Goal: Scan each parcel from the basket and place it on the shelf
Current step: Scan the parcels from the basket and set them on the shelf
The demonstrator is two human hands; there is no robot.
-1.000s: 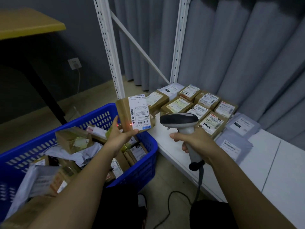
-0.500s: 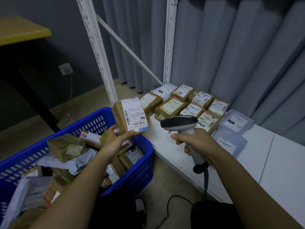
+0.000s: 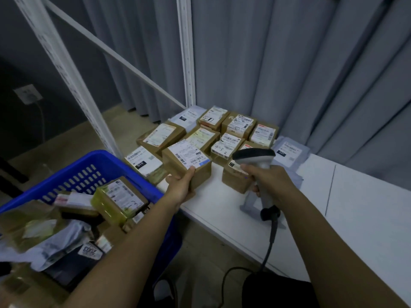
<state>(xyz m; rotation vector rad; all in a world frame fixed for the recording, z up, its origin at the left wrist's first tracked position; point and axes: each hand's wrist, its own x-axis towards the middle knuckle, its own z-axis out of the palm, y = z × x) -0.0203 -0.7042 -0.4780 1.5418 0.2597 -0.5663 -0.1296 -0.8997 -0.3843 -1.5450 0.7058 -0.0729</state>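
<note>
Two hands are busy: the left hand (image 3: pixel 180 188) grips a brown parcel (image 3: pixel 186 166) from below, thumb on its white label, and the right hand (image 3: pixel 269 182) is wrapped round the grey scanner (image 3: pixel 255 160). A second ago the parcel stood upright over the blue basket (image 3: pixel 89 172) with a red scan dot on it; now it lies label-up at the shelf's (image 3: pixel 355 210) left front corner, beside the stored parcels (image 3: pixel 233 132). The scanner stays above the shelf's front edge.
</note>
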